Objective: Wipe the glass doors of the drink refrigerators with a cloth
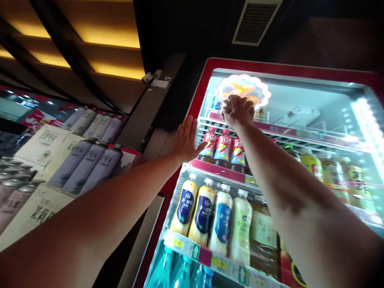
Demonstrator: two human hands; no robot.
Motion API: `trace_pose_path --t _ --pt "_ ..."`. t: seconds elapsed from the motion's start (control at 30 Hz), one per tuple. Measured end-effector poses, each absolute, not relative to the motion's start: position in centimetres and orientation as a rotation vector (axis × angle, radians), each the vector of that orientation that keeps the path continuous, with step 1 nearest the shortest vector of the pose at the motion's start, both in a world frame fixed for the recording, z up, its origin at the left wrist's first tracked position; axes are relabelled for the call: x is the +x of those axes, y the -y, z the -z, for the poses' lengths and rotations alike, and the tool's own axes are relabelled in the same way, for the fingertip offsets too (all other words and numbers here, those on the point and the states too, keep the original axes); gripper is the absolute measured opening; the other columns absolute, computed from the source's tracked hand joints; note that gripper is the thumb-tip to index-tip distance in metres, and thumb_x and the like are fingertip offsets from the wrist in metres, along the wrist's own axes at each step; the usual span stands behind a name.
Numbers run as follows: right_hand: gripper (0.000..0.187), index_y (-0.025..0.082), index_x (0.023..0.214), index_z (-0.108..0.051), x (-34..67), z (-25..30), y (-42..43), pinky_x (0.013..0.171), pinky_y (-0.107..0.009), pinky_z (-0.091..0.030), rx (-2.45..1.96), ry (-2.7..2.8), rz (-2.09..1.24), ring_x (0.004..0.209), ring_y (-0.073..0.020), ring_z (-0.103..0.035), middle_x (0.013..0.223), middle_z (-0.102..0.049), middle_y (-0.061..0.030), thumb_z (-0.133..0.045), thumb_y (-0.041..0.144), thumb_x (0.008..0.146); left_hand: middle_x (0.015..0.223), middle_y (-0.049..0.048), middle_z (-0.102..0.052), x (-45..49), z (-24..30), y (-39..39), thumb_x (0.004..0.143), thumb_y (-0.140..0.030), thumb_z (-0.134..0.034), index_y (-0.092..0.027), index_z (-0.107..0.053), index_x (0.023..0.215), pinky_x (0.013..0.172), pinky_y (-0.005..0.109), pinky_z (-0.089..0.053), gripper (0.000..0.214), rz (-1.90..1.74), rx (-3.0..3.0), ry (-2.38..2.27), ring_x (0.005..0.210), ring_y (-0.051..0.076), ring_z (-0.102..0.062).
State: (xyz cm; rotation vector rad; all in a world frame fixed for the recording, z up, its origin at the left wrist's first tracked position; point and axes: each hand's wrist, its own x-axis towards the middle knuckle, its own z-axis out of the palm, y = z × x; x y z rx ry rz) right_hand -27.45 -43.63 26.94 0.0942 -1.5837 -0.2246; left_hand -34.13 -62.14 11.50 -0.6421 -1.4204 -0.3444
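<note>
My left hand (186, 141) lies flat against the left edge of a red-framed drinks fridge (274, 66), fingers stretched and thumb apart. Higher up, my right hand (238, 111) is closed, knuckles bent, at the glass door (288, 94). Anything under its fingers is hidden. It overlaps the lower part of a bright scalloped sign (229, 86) with orange markings. Behind the glass stand red-labelled bottles (223, 146), and below them yellow bottles with dark blue labels (202, 212) and a pale green bottle (241, 224).
To the left, lilac shampoo-like pump bottles (99, 166) and white boxes (42, 144) are stacked on a display. A camera-like device (147, 78) sits on a pillar. The ceiling holds a vent grille (256, 22). A light strip (370, 132) glows inside the fridge's right side.
</note>
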Motion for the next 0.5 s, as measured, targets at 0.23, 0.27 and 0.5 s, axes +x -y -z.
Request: trace_pose_path --t 0.23,0.27,0.5 --pt "0.058 0.032 0.158 -0.043 -28.2 -21.4 48.8 0.127 -0.06 -0.025 0.422 1.59 0.514 0.156 -0.0347 -0.026 0.168 -0.037 0.0012 -0.031 0.044 0.102 0.17 0.0252 -0.014 -34.3 -11.6 62.0 0.097 -0.074 -0.027 -0.003 -0.017 0.163 0.131 0.056 -0.015 0.098 0.272 -0.61 1.444 0.16 0.036 -0.011" --pt "0.057 0.031 0.158 -0.043 -28.2 -21.1 49.0 0.128 -0.058 -0.023 0.484 1.594 0.565 0.156 -0.0327 -0.026 0.167 -0.038 0.0017 -0.029 0.043 0.103 0.17 0.0252 -0.012 -34.3 -11.6 62.1 0.097 -0.074 -0.028 -0.004 -0.017 0.164 0.13 0.057 -0.016 0.097 0.274 -0.61 1.431 0.16 0.037 -0.011" --pt "0.065 0.028 0.163 -0.032 -25.2 -25.9 40.6 0.122 -0.063 -0.026 0.171 1.659 0.365 0.153 -0.0377 -0.026 0.171 -0.029 -0.0043 -0.032 0.049 0.101 0.172 0.0186 -0.016 -33.9 -11.3 62.4 0.1 -0.067 -0.03 -0.02 -0.027 0.164 0.129 0.059 -0.016 0.079 0.229 -0.593 1.461 0.16 0.037 -0.015"
